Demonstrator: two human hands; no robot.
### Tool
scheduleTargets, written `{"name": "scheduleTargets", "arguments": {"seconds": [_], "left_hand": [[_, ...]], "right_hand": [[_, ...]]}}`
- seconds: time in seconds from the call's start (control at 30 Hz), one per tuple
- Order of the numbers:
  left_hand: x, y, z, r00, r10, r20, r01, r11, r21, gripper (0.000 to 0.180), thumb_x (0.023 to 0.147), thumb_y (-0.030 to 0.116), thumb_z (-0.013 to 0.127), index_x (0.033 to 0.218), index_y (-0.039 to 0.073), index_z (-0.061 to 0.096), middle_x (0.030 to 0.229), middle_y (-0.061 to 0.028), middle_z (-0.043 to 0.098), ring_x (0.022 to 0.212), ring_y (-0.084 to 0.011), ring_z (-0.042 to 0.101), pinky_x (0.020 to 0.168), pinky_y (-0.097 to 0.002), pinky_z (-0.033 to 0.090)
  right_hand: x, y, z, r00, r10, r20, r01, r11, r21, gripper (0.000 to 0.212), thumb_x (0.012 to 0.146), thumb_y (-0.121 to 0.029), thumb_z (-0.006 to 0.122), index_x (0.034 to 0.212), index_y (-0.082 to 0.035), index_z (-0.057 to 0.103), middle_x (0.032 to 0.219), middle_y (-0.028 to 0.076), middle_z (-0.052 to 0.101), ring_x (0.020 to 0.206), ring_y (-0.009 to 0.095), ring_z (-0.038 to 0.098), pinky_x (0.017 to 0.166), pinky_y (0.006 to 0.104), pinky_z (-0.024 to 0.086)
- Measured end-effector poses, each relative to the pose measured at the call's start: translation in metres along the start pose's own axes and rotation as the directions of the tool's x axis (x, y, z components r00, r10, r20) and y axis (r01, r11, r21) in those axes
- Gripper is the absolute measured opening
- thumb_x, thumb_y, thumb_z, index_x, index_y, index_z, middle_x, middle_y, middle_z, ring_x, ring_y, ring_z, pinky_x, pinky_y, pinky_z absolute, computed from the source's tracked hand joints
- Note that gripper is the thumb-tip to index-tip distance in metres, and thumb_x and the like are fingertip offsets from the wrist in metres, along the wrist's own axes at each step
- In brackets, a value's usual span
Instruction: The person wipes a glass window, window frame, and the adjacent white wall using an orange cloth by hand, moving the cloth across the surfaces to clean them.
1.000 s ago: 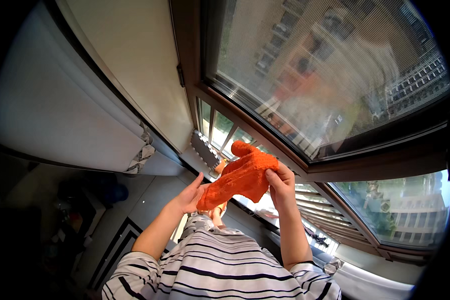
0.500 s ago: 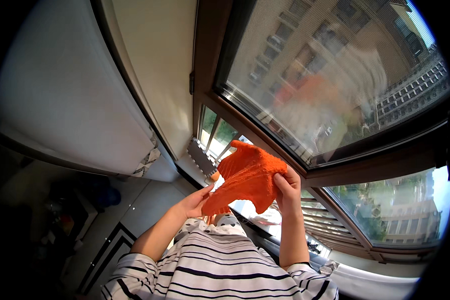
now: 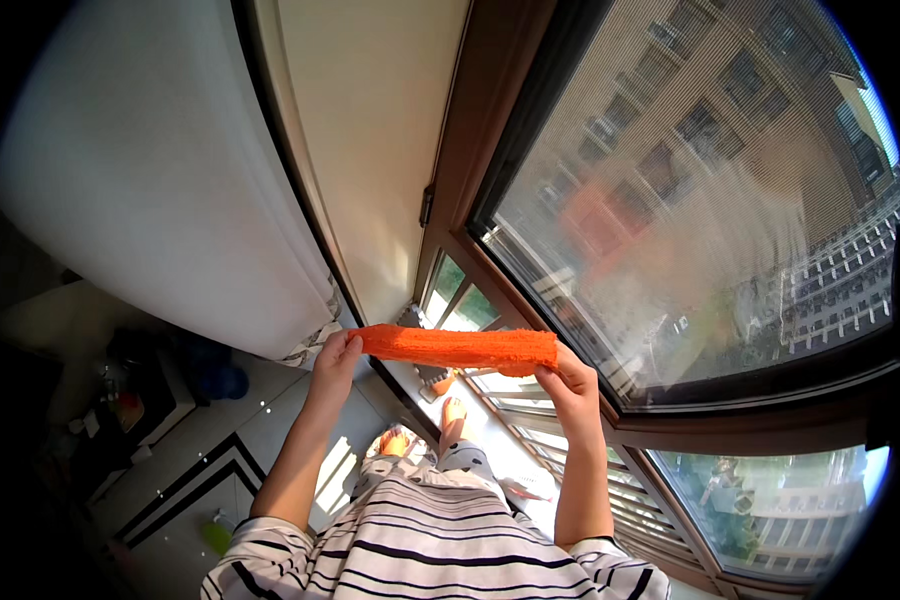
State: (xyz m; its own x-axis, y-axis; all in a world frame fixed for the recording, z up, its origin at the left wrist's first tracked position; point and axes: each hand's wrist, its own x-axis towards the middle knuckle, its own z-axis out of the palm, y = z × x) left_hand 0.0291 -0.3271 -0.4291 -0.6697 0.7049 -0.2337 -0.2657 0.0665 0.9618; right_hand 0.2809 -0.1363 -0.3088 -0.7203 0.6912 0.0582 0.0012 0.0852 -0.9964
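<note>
An orange cloth [image 3: 450,346] with a fuzzy, towel-like texture is stretched between my two hands, folded into a long narrow band. My left hand [image 3: 336,357] pinches its left end between thumb and fingers. At the other end, my right hand [image 3: 570,378] grips the corner with the thumb on the near side. The band hangs level in front of my body, above my feet. To the right of it stands a window pane [image 3: 670,210] in a dark frame, with smears or reflections over the glass; neither hand touches it.
A white curtain [image 3: 160,170] hangs at the left, beside a cream panel [image 3: 370,120]. Brown window framing [image 3: 730,432] runs close to my right hand. Dark furniture [image 3: 160,400] and a green item [image 3: 216,535] are on the tiled floor at lower left.
The orange cloth was spread out and drooping; now it is a narrow band pulled straight. My left hand has moved up and left to its end. The view has shifted, showing my feet.
</note>
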Motion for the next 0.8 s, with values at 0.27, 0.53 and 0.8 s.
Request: {"name": "scheduleTargets", "arguments": {"seconds": [0.27, 0.53, 0.8], "left_hand": [[-0.011, 0.058, 0.01, 0.856, 0.304, -0.418, -0.133, 0.911, 0.391, 0.018, 0.093, 0.013, 0.062, 0.101, -0.003, 0.063, 0.109, -0.0054, 0.052, 0.094, -0.0109, 0.052, 0.078, -0.0264, 0.043], [-0.06, 0.116, 0.008, 0.866, 0.182, -0.467, -0.174, 0.983, 0.06, 0.025, 0.097, 0.023, 0.057, 0.102, 0.001, 0.067, 0.063, 0.0019, 0.055, 0.049, -0.0073, 0.049, 0.046, -0.0228, 0.04], [-0.125, 0.142, -0.036, 0.894, 0.24, -0.379, -0.316, 0.936, -0.154, 0.034, 0.098, 0.034, 0.054, 0.1, 0.002, 0.064, 0.067, 0.0007, 0.056, 0.051, -0.0081, 0.05, 0.048, -0.0225, 0.041]], "right_hand": [[0.068, -0.004, -0.004, 0.984, -0.157, 0.083, 0.171, 0.963, -0.209, 0.021, 0.083, -0.002, 0.065, 0.103, 0.0, 0.067, 0.11, 0.013, 0.065, 0.104, 0.024, 0.059, 0.089, 0.0331, 0.044], [0.1, -0.051, 0.011, 0.993, 0.023, 0.112, -0.041, 0.988, 0.152, 0.018, 0.096, -0.011, 0.054, 0.098, 0.003, 0.065, 0.071, 0.004, 0.061, 0.055, 0.008, 0.051, 0.051, 0.0221, 0.039], [0.083, -0.071, 0.05, 0.988, -0.056, 0.146, -0.022, 0.877, 0.481, 0.023, 0.099, -0.015, 0.051, 0.107, 0.004, 0.061, 0.075, 0.008, 0.065, 0.06, 0.012, 0.061, 0.054, 0.0233, 0.047]]}}
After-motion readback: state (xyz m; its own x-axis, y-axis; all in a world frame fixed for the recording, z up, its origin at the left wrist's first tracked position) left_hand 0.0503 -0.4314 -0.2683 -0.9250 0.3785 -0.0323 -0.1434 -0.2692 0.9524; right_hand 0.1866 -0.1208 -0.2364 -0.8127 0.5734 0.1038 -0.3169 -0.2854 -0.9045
